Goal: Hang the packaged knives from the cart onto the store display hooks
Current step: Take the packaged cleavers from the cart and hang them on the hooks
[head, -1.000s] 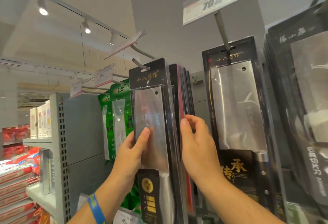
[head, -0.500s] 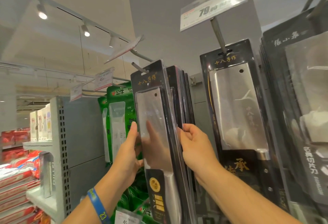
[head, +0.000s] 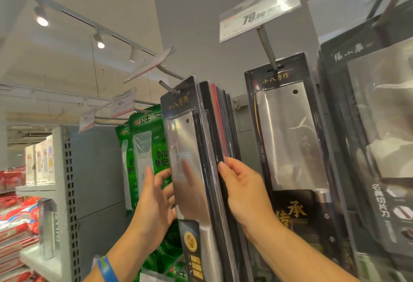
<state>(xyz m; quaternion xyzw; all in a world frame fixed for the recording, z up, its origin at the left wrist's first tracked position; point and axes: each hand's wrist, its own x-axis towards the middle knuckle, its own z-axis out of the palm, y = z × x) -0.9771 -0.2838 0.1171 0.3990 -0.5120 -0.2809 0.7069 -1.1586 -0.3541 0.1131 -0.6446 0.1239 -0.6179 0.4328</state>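
Left fingers (head: 149,176) straight and spread, holding nothing, their tips resting against the left edge of the front packaged knife (head: 190,170); the left hand (head: 156,205) has a blue wristband (head: 107,268) at the wrist. Right fingers (head: 223,167) are curled, thumb in front, pinching the right edge of the stack of packs (head: 223,125) hung just behind it. Whether the right hand (head: 245,192) also grips the front pack cannot be told. The packaged knife, a cleaver in a clear blister on black card, hangs upright with its top slot over the display hook (head: 166,85), near the hook's upturned tip and touching the stack behind. To the right hangs a neighbouring cleaver pack (head: 288,136) under a price tag (head: 259,11); to the left, green packs (head: 145,147). Likely risks: the pack sits close to the tip, so letting go before it is pushed back could let it swing and slide off. Tugging the stack sideways might tear a card slot or lift other packs off the hook. The pack looks heavy and would fall hard.
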